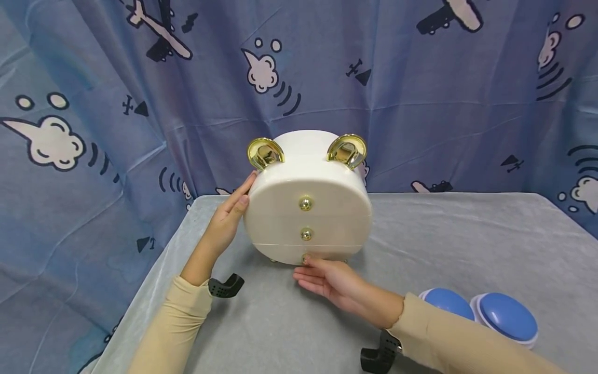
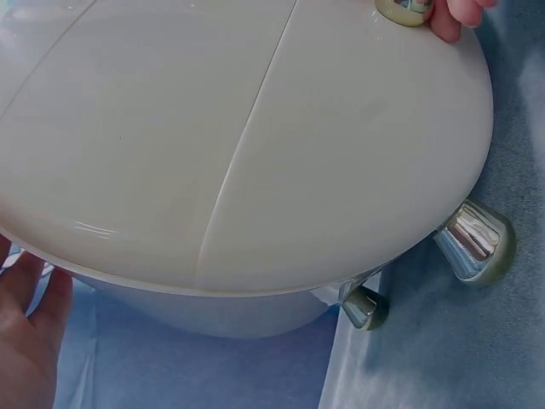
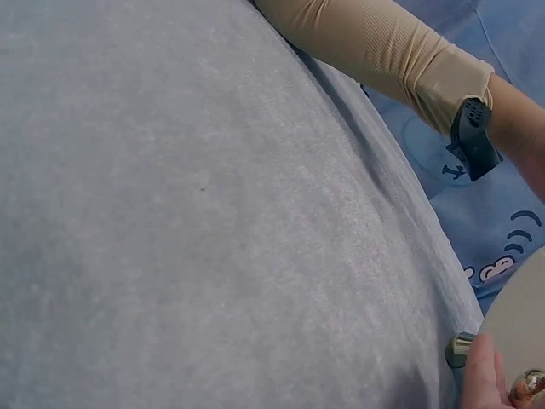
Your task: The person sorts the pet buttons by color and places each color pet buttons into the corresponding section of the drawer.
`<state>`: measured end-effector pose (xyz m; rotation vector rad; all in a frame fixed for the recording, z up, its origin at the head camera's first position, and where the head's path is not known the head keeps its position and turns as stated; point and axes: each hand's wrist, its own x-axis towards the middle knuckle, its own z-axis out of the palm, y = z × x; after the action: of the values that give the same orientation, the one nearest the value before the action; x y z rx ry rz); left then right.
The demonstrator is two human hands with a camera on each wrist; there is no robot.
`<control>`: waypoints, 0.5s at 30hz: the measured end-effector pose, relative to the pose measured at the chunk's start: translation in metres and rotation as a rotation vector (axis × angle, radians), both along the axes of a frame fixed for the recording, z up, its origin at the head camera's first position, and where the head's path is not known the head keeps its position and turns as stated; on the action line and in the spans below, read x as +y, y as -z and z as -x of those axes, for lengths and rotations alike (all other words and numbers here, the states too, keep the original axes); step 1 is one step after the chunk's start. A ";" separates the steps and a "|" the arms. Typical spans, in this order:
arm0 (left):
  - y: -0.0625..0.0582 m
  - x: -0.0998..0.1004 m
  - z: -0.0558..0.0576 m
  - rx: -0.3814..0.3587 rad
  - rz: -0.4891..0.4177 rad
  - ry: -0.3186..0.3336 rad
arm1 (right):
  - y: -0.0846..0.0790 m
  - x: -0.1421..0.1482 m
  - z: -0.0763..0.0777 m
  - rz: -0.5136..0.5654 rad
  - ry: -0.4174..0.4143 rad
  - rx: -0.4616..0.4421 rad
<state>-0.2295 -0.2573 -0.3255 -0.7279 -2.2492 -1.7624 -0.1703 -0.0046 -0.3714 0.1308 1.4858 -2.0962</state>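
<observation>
A white rounded box (image 1: pixel 280 218) with gold ear-shaped pieces on top stands on the table, its front crossed by seams with gold knobs down the middle. My left hand (image 1: pixel 221 228) rests against the box's left side, fingers fairly straight; part of it shows at the edge of the left wrist view. At the lowest knob (image 3: pixel 530 388), my right hand (image 1: pixel 334 283) pinches with its fingertips, while its other fingers extend below. The fingertips partly cover that knob in the head view. Short gold feet (image 2: pixel 473 243) show under the box.
Two blue-topped, white-rimmed round things (image 1: pixel 508 316) lie at the right, partly behind the right sleeve (image 1: pixel 448 337). Grey cloth (image 1: pixel 467 244) covers the table. A blue printed curtain (image 1: pixel 317 62) hangs behind and to the left. Black wrist mounts (image 1: pixel 226 286) stick out from both wrists.
</observation>
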 end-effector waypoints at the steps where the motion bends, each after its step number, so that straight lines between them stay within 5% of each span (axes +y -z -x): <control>1: 0.000 0.000 0.000 0.001 0.002 -0.001 | 0.001 -0.001 0.001 0.006 0.011 -0.007; 15: -0.002 -0.001 0.000 0.000 0.046 -0.021 | 0.010 0.000 0.003 0.012 0.007 0.046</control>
<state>-0.2298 -0.2580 -0.3237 -0.7104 -2.2957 -1.7063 -0.1738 -0.0050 -0.3810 0.0835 1.5012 -2.1265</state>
